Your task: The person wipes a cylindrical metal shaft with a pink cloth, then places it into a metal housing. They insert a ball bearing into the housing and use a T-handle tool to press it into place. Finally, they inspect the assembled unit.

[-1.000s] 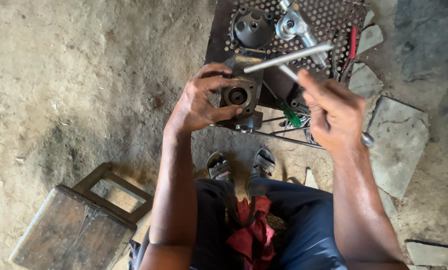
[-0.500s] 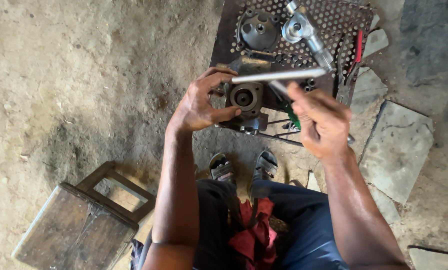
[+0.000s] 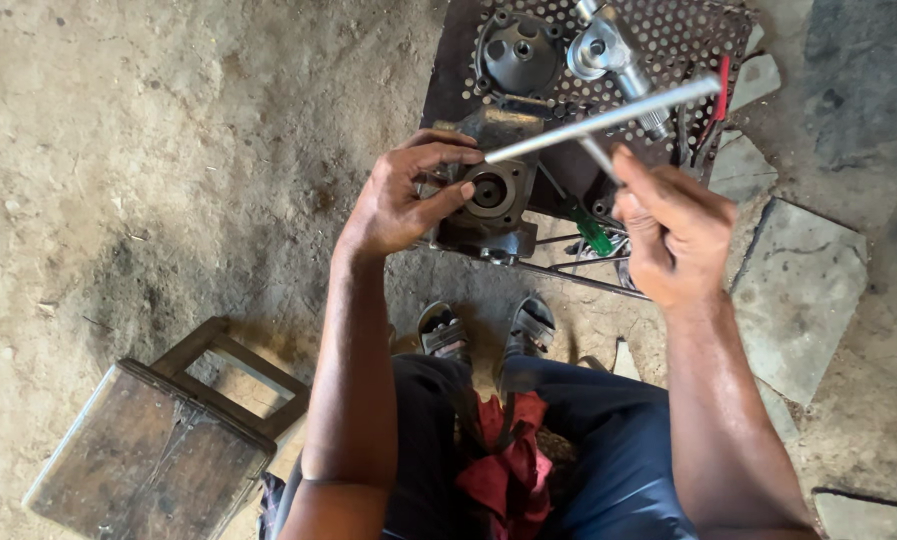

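Observation:
My left hand [image 3: 401, 195] grips a dark, greasy cast metal housing [image 3: 489, 200] with a round bore facing up, held at the near edge of a perforated metal plate [image 3: 669, 40]. My right hand [image 3: 674, 235] is closed around the shaft of a silver T-handle wrench [image 3: 599, 120], whose long crossbar slants above the housing. The wrench's lower end is hidden behind my fingers.
On the perforated plate lie a round dark cover [image 3: 519, 50] and a shiny metal fitting [image 3: 609, 55]. A green-handled screwdriver [image 3: 591, 230] and a red-handled tool [image 3: 721, 80] lie nearby. A wooden stool [image 3: 159, 440] stands at lower left. Flat stones [image 3: 799, 290] lie right. My sandalled feet [image 3: 489, 330] rest below.
My right hand has lifted the T-handle wrench slightly and tilted its crossbar up to the right. My left hand keeps holding the housing.

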